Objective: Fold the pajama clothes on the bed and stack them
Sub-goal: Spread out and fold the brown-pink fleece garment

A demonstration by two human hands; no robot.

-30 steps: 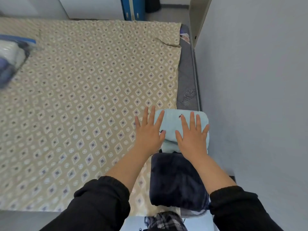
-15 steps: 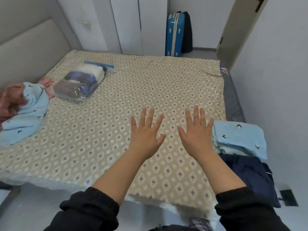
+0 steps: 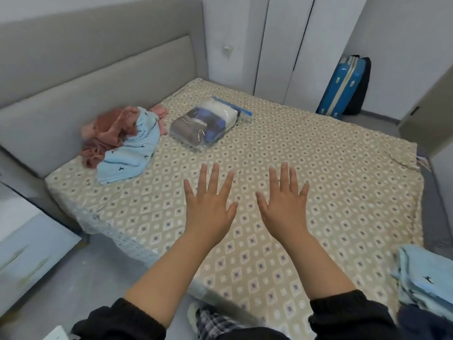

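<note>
Pale blue pajama cloth with small dark marks lies crumpled at the upper left of the bed, tangled with a rust-pink garment. At the lower right edge of the frame sits a folded blue piece over what seems to be a navy one, both partly cut off. The left hand and right hand hover mid-frame, each grip wide, fingers spread, holding nothing.

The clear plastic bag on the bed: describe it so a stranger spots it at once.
Find the grey headboard beside the bed. In front of it lies a heap of loose clothes, and the bag sits just right of that heap. It alone is shiny clear plastic with a blue strip along one edge.
</note>
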